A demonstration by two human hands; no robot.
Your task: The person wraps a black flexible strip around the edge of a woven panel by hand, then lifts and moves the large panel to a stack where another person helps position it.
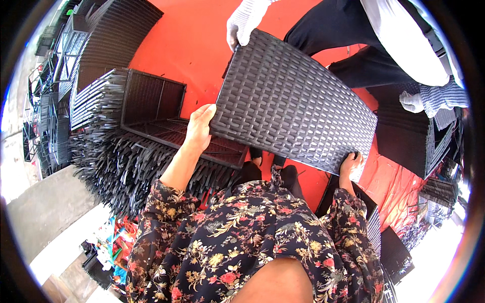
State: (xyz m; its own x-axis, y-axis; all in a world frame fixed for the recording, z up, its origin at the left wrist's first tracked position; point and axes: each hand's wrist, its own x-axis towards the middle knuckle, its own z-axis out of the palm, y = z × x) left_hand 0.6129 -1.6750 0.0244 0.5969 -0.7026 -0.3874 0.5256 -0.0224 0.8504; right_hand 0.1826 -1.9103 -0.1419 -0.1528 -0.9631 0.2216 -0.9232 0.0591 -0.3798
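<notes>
A black woven wicker panel (295, 98) is held up in front of me, its near long edge facing my body. My left hand (200, 123) grips its near left corner, thumb along the edge. At the near right corner, my right hand (349, 165) is closed round the panel, with part of its fingers hidden. A co-worker's white-gloved hand (244, 24) touches the panel's far left corner. The co-worker's other gloved hand (411, 101) is apart from it, near a dark stack at the right.
Left of me stands an open black woven frame (151, 101) with many loose strands (126, 164). Stacked dark panels (118, 38) lie at the far left, and another dark stack (401, 134) at the right. The floor (174, 33) is red. The co-worker's dark-trousered legs (333, 28) are opposite me.
</notes>
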